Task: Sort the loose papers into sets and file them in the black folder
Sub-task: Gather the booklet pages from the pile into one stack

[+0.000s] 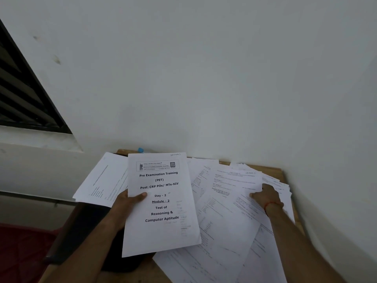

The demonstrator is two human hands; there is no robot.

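Head view: left hand (130,203) above the near-left part of the tabletop (275,170), holding the cover sheet (161,221) headed "Pre Examination Training (PET)" by its left margin. Thumb (142,194) pressed across the printed face, fingers hidden behind the page. Grip closed on the paper. Single leaf or bound set: not possible to tell.

At right, right hand (267,195) resting on the loose papers (220,231) fanned across the tabletop, pinching the right edge of one loose sheet (234,186): thumb laid on top, fingers curled over the margin. Grip closed on that sheet. Around the right wrist, a red thread (272,204).

Over the far-left corner, further sheets (102,180) overhanging the edge. Under the left forearm, at the near-left edge of the tabletop, a dark flat shape, probably the black folder (69,237); open or closed not discernible. Behind the papers, a blue object (140,150) against the wall (204,68). At far left, a louvred window (24,94).

Handling, by judgement: light, limp, smooth paper, prone to sliding off the heap, drooping from a corner hold and creasing under a hard pinch. Best taken at a side margin, thumb over and fingers under, then squared on the tabletop before filing.
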